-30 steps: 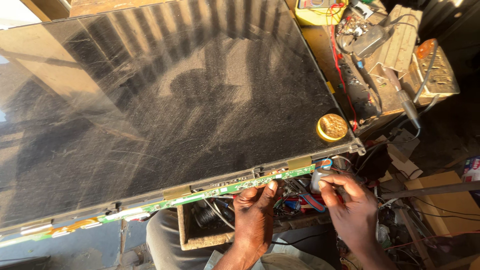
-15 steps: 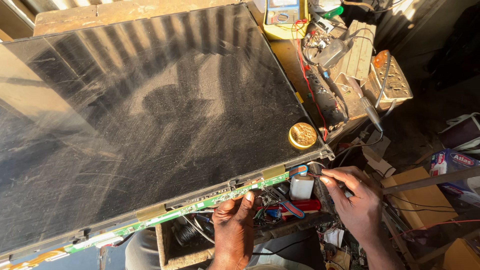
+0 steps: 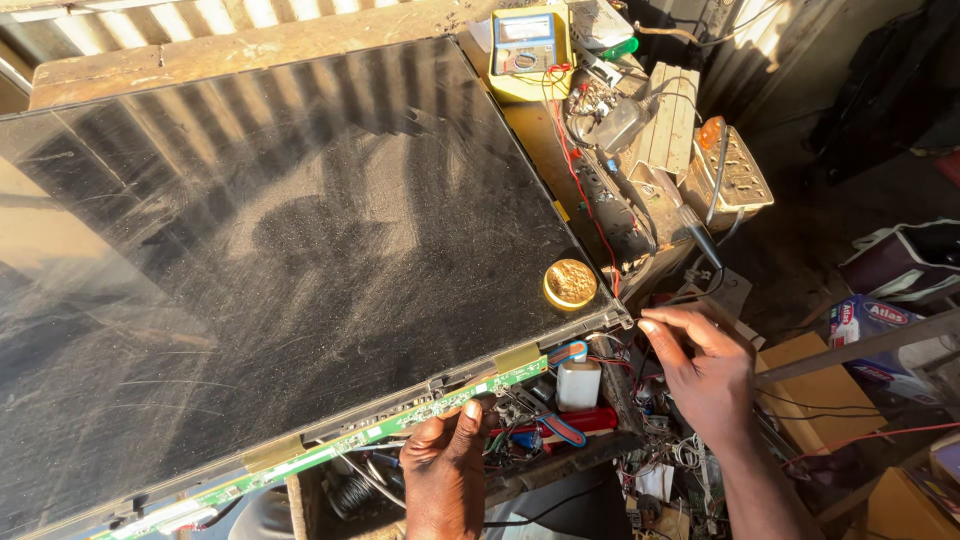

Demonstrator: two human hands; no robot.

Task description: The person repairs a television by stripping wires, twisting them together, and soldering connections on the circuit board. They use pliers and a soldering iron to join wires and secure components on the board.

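The green circuit strip (image 3: 400, 425) is lying along the near edge of the big dark display panel (image 3: 280, 250), its long axis climbing rightward. The left hand (image 3: 445, 475) is pinching it from below; the right hand (image 3: 705, 365), fingers loosely open and gripping nothing, is reaching toward the panel's corner.

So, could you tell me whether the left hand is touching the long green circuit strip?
Touching: the head view shows the left hand with its thumb pressed on the strip.
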